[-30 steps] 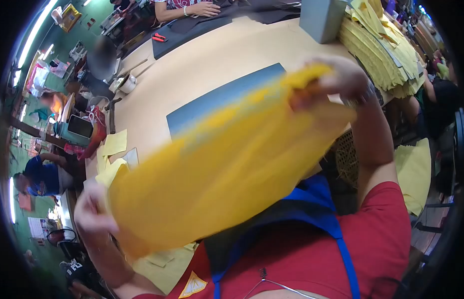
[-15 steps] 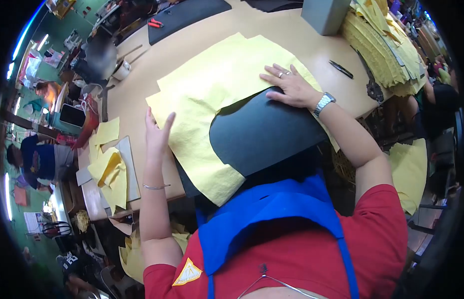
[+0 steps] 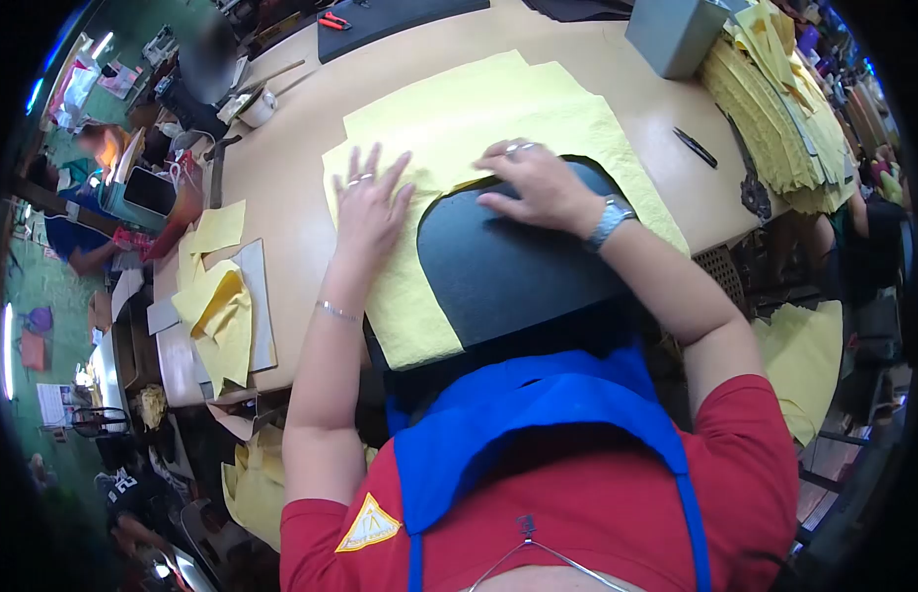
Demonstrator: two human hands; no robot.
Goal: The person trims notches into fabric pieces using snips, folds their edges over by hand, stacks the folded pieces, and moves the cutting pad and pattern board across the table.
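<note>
A pale yellow sheet with a large curved cutout lies on the table, over a black board that shows through the cutout. My left hand rests on the sheet's left part, fingers spread. My right hand is at the upper edge of the cutout, above the black board. Its fingers are bent and slightly blurred, with a gap between thumb and fingertips. Whatever lies under that palm is hidden.
Yellow scraps lie on a grey board at left. A stack of yellow pieces stands at right beside a grey box. Black snips lie on the table. Red-handled pliers rest on a dark mat. People sit farther off.
My left hand has moved from the sheet's left edge onto its surface. My right hand has shifted left along the cutout. The sheet lies flatter, and its cutout shows more of the board at right.
</note>
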